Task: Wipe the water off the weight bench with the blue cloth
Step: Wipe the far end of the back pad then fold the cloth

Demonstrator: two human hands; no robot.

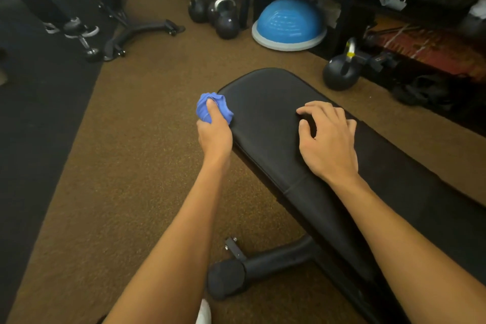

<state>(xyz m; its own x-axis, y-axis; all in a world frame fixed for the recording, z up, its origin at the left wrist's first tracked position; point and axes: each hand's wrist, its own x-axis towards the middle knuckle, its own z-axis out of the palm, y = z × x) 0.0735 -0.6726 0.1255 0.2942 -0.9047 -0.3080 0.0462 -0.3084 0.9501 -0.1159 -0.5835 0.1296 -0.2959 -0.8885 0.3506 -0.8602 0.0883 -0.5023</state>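
Cloth [210, 109], blue and crumpled, is balled in the left grip [214, 134], which clamps round it beside the counter [263, 102]. The right grip [328, 139], fingers apart, rests on smooth black padding.

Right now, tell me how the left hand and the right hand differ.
The left hand grips the bunched blue cloth; the right hand holds nothing. The left hand sits at the left edge of the weight bench; the right hand rests fingertips on its pad. Both are bare.
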